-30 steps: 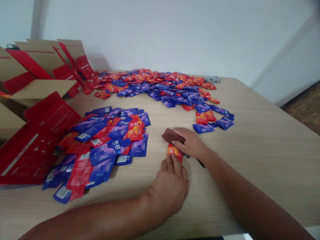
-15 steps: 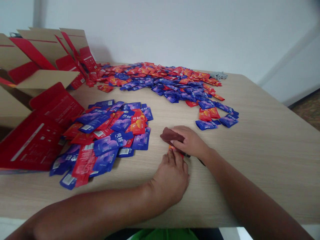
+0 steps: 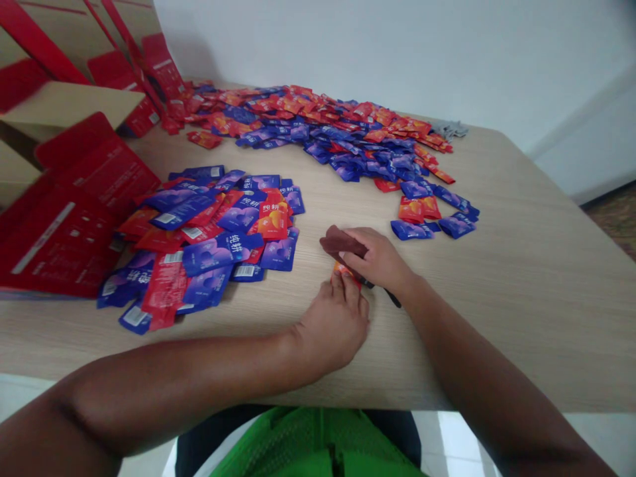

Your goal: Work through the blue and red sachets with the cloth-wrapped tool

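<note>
Head view: the left hand (image 3: 338,322) lies with its fingertips on an orange packet (image 3: 340,267), flat on the surface (image 3: 501,318) in front of the person; its thumb is hidden, so whether it also pinches the packet cannot be told. The right hand (image 3: 376,255) grips a brown cloth (image 3: 344,242) just beyond, overlapping the packet's far end. A black strip (image 3: 394,298) shows beside the right wrist.

Possible faults:
- Packet slip: light fingertip pressure could let the packet slide or turn if the cloth drags on it.
- Crease: uneven pressure could fold the thin wrapper.
- Hidden edge: the cloth and fingers cover much of the packet, so misalignment could go unnoticed.
- Pile spill: the left forearm runs near the mixed pile (image 3: 224,250); a wide sweep could scatter its loosely stacked packets.
</note>
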`<control>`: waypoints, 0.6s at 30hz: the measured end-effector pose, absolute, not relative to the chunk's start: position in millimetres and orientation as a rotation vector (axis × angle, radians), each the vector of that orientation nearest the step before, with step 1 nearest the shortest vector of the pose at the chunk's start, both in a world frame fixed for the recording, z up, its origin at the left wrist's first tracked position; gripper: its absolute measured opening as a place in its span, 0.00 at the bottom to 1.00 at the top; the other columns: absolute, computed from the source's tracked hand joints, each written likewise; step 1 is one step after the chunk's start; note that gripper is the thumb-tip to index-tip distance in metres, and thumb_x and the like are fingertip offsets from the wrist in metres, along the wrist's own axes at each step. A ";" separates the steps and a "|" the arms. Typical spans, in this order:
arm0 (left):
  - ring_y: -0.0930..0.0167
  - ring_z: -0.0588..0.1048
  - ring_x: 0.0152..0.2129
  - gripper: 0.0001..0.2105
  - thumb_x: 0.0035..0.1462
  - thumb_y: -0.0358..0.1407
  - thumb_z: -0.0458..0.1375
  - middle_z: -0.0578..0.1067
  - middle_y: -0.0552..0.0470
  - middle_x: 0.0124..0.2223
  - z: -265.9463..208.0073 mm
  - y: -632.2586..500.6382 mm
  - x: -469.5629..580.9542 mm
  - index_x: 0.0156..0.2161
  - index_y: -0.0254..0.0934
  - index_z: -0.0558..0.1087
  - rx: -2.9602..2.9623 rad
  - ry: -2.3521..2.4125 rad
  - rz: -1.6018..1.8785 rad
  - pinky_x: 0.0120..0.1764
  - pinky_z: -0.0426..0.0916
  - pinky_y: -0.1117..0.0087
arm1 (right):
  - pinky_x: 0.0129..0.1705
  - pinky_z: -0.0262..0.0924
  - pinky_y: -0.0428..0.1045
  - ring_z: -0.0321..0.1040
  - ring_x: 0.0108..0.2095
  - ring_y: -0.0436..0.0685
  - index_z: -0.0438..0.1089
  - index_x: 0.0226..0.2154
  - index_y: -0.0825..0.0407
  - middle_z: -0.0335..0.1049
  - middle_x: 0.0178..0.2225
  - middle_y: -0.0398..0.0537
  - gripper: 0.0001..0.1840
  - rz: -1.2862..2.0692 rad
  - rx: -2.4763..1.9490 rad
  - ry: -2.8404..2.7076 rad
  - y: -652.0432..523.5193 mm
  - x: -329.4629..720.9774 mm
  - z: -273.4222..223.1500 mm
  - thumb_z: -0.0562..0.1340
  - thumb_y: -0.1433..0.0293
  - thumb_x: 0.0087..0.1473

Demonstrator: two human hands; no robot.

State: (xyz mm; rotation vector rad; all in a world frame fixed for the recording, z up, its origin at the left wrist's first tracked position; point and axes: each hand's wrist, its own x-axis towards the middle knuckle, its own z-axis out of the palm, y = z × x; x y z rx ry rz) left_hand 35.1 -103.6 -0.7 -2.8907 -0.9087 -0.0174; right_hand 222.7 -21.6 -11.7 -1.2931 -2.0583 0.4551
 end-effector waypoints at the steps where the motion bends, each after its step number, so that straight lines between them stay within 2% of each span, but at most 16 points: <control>1: 0.39 0.71 0.65 0.26 0.74 0.42 0.54 0.67 0.13 0.67 -1.2 -103.5 34.9 0.64 0.18 0.71 -2.895 -0.911 -0.016 0.57 0.69 0.44 | 0.63 0.67 0.63 0.75 0.58 0.65 0.73 0.62 0.42 0.79 0.58 0.46 0.30 0.457 -1.294 -2.057 -21.7 222.4 -11.4 0.66 0.72 0.57; 6: 0.39 0.71 0.64 0.26 0.73 0.43 0.54 0.67 0.13 0.67 -4.7 -103.2 34.3 0.64 0.19 0.71 -2.887 -0.895 -0.037 0.57 0.69 0.44 | 0.62 0.68 0.63 0.75 0.56 0.66 0.75 0.60 0.44 0.80 0.56 0.48 0.27 0.436 -1.308 -2.057 -20.7 222.3 -13.1 0.67 0.71 0.58; 12: 0.40 0.74 0.61 0.26 0.74 0.44 0.53 0.72 0.15 0.63 -7.3 -104.1 34.5 0.60 0.21 0.74 -2.836 -0.883 -0.062 0.56 0.70 0.44 | 0.61 0.69 0.65 0.75 0.55 0.67 0.76 0.58 0.46 0.80 0.55 0.52 0.24 0.386 -1.347 -2.049 -19.4 222.6 -18.5 0.67 0.69 0.58; 18: 0.41 0.74 0.61 0.25 0.74 0.45 0.53 0.72 0.17 0.64 -9.6 -104.1 34.0 0.61 0.23 0.75 -2.813 -0.875 -0.077 0.56 0.69 0.44 | 0.61 0.69 0.65 0.75 0.55 0.66 0.74 0.59 0.44 0.79 0.55 0.52 0.26 0.399 -1.327 -2.050 -19.7 222.1 -19.1 0.66 0.70 0.58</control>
